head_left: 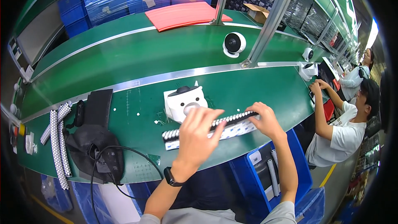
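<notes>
A long strip (234, 119) with a black edge and a row of white round dots lies across the green bench close to me. On its near side runs a band with a white and blue pattern (236, 131). My right hand (265, 120) pinches the strip at its right end, thumb and fingers closed on it. Over the strip's left part, my left hand (198, 135) hovers, thumb and fingers apart, partly hiding it. Just beyond that hand sits a white device (185, 99) with a black top and dark round holes.
Dotted white tubes (54, 141) and a black bag (95, 153) with a cable lie at left. A blue crate (296, 157) stands below the bench edge at right. A round white camera (233, 44) and a red foam sheet (182, 15) are farther back. Co-workers (336, 132) sit at right.
</notes>
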`<move>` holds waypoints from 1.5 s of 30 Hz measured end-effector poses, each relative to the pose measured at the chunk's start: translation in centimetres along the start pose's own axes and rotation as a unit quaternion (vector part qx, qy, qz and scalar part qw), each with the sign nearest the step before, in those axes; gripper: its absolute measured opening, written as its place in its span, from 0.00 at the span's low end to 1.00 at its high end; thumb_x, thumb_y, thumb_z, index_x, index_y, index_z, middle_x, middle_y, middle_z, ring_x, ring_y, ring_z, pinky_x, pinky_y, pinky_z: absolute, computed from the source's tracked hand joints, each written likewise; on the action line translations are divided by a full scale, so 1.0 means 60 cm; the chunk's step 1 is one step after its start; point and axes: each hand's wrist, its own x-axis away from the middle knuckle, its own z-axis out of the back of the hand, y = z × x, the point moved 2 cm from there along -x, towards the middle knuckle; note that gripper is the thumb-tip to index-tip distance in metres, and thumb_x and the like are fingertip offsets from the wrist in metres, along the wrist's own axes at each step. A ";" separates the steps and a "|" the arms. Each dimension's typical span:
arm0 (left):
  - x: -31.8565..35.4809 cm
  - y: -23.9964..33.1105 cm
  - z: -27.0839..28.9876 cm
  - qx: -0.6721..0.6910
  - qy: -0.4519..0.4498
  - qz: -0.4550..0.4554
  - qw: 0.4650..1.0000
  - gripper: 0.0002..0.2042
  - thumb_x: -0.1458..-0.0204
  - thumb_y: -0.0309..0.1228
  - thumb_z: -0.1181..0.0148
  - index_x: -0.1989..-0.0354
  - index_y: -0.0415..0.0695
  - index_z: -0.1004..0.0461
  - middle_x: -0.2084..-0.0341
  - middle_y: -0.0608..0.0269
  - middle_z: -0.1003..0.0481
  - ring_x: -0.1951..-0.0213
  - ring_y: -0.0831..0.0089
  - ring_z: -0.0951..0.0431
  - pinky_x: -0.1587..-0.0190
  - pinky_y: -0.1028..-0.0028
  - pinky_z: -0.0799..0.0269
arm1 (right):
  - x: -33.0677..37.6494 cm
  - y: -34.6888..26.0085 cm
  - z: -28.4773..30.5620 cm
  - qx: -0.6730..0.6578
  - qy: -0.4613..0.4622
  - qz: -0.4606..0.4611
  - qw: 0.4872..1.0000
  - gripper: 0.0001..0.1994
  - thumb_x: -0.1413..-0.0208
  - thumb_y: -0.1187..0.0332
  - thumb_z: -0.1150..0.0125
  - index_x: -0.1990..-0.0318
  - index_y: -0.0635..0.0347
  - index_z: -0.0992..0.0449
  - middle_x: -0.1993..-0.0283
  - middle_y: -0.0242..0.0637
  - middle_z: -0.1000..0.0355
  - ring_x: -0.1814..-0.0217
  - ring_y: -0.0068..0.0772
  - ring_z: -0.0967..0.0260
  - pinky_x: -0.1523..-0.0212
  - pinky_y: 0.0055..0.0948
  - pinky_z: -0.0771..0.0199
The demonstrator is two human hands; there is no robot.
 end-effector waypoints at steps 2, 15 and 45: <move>-0.016 0.014 -0.021 -0.039 -0.098 -0.087 0.991 0.20 0.45 0.35 0.26 0.46 0.41 0.19 0.61 0.56 0.22 0.57 0.58 0.21 0.54 0.62 0.27 | 0.013 -0.036 0.024 -0.005 -0.007 0.032 0.999 0.13 0.49 0.73 0.26 0.55 0.63 0.17 0.60 0.43 0.20 0.52 0.52 0.23 0.48 0.46 0.23; -0.015 0.047 -0.046 0.057 -0.242 -0.045 0.968 0.11 0.44 0.34 0.25 0.59 0.41 0.16 0.66 0.57 0.18 0.66 0.56 0.16 0.64 0.62 0.21 | 0.059 -0.127 0.081 -0.077 0.007 0.057 0.995 0.15 0.52 0.71 0.19 0.57 0.62 0.16 0.61 0.42 0.18 0.60 0.44 0.19 0.58 0.38 0.20; -0.008 0.061 0.006 0.147 -0.262 0.009 0.954 0.07 0.43 0.27 0.27 0.60 0.39 0.15 0.72 0.53 0.15 0.74 0.59 0.15 0.70 0.67 0.22 | 0.078 -0.168 0.056 -0.236 0.045 0.128 0.962 0.10 0.47 0.76 0.21 0.61 0.68 0.17 0.67 0.43 0.20 0.68 0.38 0.19 0.68 0.32 0.23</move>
